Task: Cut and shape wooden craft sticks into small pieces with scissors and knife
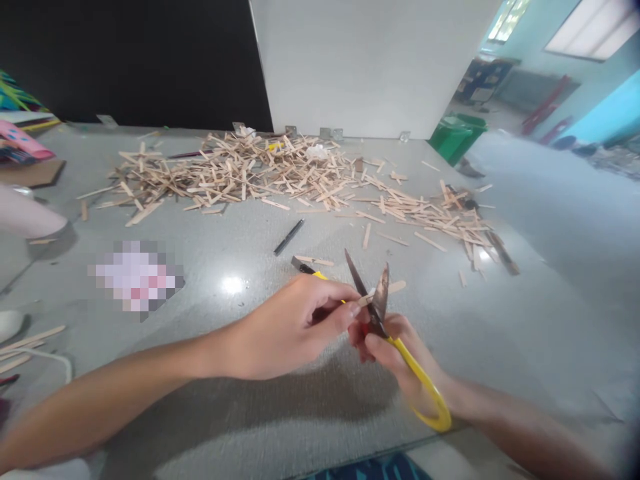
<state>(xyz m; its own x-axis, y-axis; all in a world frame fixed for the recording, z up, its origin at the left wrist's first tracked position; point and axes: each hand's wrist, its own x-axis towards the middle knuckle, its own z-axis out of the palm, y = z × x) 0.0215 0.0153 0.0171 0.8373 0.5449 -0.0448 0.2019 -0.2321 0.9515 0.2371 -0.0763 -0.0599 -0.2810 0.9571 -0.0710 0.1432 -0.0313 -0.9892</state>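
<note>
Between thumb and fingers, my left hand [295,327] pinches a short wooden craft stick [397,287]. My right hand [405,363] is closed round the yellow handles of a pair of scissors [423,387], part of them hidden by the fingers. The blades stand apart, pointing away from me, and the stick passes between them. Just beyond my left hand lies a yellow and black cutter knife [305,267], partly covered by that hand, with a loose stick beside it. A dark pen [289,237] rests farther back on the grey table.
A wide heap of craft sticks [225,173] spreads along the back below a black and white panel [360,67]. A blurred-out item [137,277] lies at left, near a pale cylinder [30,213]. More sticks [30,347] and a white cable [55,357] are at the left edge. A green bin [457,137] stands back right.
</note>
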